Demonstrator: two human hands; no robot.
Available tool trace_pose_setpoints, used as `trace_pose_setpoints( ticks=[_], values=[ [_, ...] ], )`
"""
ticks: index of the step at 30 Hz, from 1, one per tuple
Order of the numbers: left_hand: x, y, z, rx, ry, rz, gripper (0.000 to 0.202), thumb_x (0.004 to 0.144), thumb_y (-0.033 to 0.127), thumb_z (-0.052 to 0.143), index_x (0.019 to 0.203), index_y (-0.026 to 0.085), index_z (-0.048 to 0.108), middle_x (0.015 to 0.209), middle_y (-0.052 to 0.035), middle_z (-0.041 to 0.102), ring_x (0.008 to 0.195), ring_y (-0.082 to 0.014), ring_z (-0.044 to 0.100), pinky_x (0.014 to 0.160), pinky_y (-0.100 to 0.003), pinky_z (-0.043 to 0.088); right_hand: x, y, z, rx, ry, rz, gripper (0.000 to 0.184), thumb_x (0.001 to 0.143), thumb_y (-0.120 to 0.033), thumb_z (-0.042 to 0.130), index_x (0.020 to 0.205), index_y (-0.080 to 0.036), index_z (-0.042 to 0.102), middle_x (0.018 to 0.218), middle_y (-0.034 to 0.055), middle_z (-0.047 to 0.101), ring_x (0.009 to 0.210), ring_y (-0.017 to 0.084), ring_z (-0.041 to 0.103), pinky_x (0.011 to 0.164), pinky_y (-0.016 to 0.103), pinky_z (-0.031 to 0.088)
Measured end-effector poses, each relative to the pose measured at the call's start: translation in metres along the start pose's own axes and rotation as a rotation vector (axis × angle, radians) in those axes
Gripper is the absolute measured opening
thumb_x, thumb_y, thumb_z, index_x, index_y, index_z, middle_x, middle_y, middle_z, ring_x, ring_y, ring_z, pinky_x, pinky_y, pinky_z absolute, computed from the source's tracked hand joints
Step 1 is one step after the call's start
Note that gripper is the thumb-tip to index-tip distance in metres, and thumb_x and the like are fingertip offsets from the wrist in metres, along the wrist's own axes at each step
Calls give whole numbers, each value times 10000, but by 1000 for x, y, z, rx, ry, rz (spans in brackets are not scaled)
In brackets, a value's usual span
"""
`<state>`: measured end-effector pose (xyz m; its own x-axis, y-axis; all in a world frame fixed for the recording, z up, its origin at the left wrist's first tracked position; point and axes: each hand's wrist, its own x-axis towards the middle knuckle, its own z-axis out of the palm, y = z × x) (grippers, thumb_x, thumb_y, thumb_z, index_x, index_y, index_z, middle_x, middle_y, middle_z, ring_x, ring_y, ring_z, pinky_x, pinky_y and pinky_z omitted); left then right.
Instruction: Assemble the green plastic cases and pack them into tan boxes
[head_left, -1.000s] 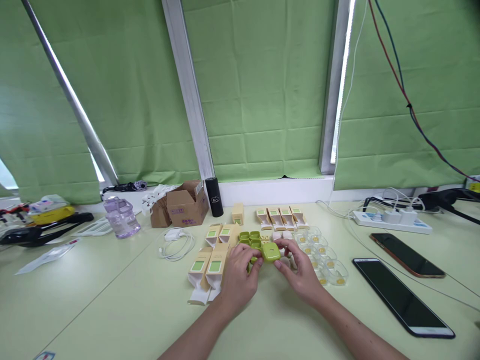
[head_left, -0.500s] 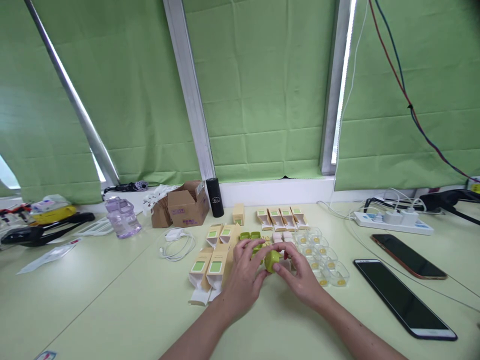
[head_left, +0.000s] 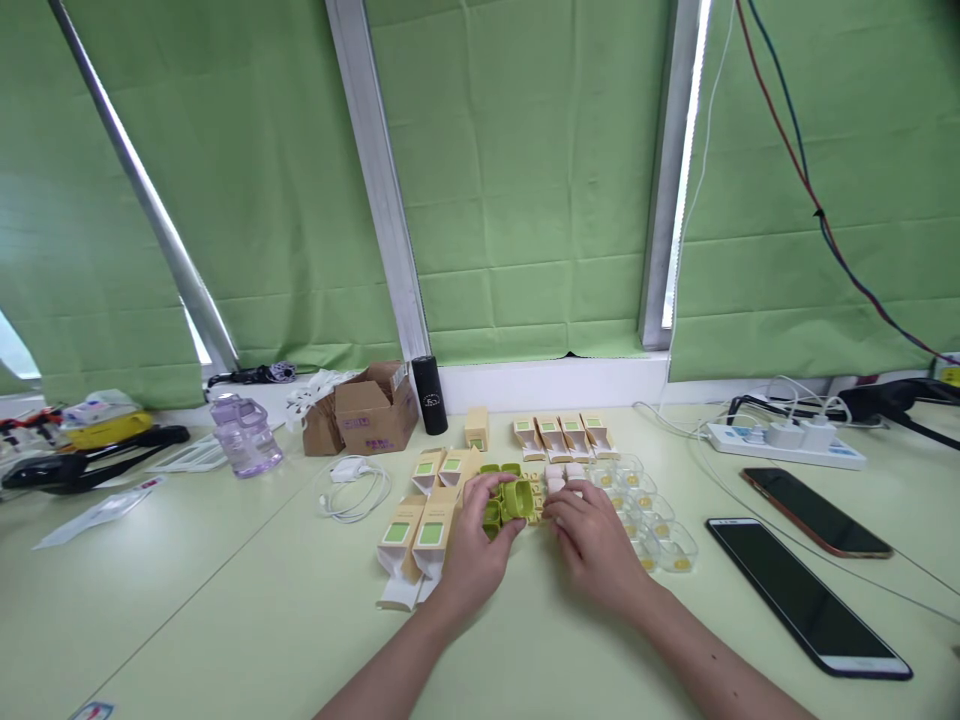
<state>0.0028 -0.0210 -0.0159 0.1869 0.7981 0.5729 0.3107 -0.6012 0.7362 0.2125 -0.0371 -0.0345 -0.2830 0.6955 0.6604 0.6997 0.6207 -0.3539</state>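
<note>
Two hands at table centre. Left hand (head_left: pixel 469 548) grips a green case (head_left: pixel 517 497), thumb on the far side and fingers on the near side, case tilted up on its edge with the hollow side facing right. Case sits just above the table (head_left: pixel 225 600), at the near end of a cluster of more green cases (head_left: pixel 500 470).

Right hand (head_left: pixel 596 540) is palm down, just right of the case, fingers bent toward the table. Can't tell if it pinches anything; fingertips are hidden from this angle. Small pale caps (head_left: pixel 564 473) lie just beyond its fingers.

Around them:
- tan boxes (head_left: pixel 420 525) with green labels, flaps open, just left of the left hand
- row of four more open boxes (head_left: pixel 564 434) farther back, one shut box (head_left: pixel 475 427) standing left of them
- clear trays (head_left: pixel 660 530) with yellow dots, right of the right hand, touching each other in rows
- two phones right of the trays, screens dark: near one (head_left: pixel 806 592), far one (head_left: pixel 815 511)
- power strip (head_left: pixel 787 446) with white plugs, far right
- white cable (head_left: pixel 352 492) coiled left of the boxes
- cardboard carton (head_left: pixel 375 405) and black cylinder (head_left: pixel 429 394) at the far edge by the window
- clear purple bottle (head_left: pixel 244 436) well left
- green blinds (head_left: pixel 525 180) across the whole back
</note>
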Motion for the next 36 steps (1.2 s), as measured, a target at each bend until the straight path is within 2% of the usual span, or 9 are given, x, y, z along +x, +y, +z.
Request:
trace_pose_setpoints(
  ticks=[3,7,15,24,31,36],
  values=[
    [4,-3,0,-129,12,-110,437,856,189,697,1282,249,615,1329,-97,650,1213,-268,603,1052,-435,486,-1,-6,0,-75,-132,-17,280,915,-29,538,983,-230,721,1078,67,769,1176,310,579,996,474,446],
    [9,-7,0,-251,27,-121,457,815,232,751,1249,218,611,1289,-115,678,1205,-274,629,1021,-417,505,-2,-7,0,-182,-216,-25,246,892,-35,570,966,-217,719,1114,74,761,1245,317,555,1063,484,397],
    [8,-17,1,-337,-17,-132,522,785,324,824,1260,211,639,1281,-127,709,1230,-304,641,1022,-434,508,-4,-3,4,-320,-273,-75,195,855,-99,630,977,-201,744,1148,134,743,1314,356,511,1140,515,319],
    [9,-15,0,-446,-43,-191,589,758,354,869,1272,197,627,1271,-144,730,1215,-315,671,977,-427,555,-4,-2,8,-405,-315,-103,270,799,-47,627,1012,-175,732,1123,136,745,1282,356,530,1141,512,309],
    [10,-14,0,-385,-14,-200,565,741,322,879,1248,194,666,1258,-142,751,1192,-317,688,983,-441,550,-2,-2,4,-329,-266,-70,391,747,-13,635,1091,-173,731,1199,126,755,1288,349,534,1127,510,315],
    [11,-15,1,-341,11,-203,541,731,286,869,1230,197,681,1236,-131,765,1176,-308,698,971,-428,556,0,-2,2,-155,-38,-40,267,938,-56,549,1037,-223,733,1088,95,794,1101,303,625,987,479,387]
  ],
)
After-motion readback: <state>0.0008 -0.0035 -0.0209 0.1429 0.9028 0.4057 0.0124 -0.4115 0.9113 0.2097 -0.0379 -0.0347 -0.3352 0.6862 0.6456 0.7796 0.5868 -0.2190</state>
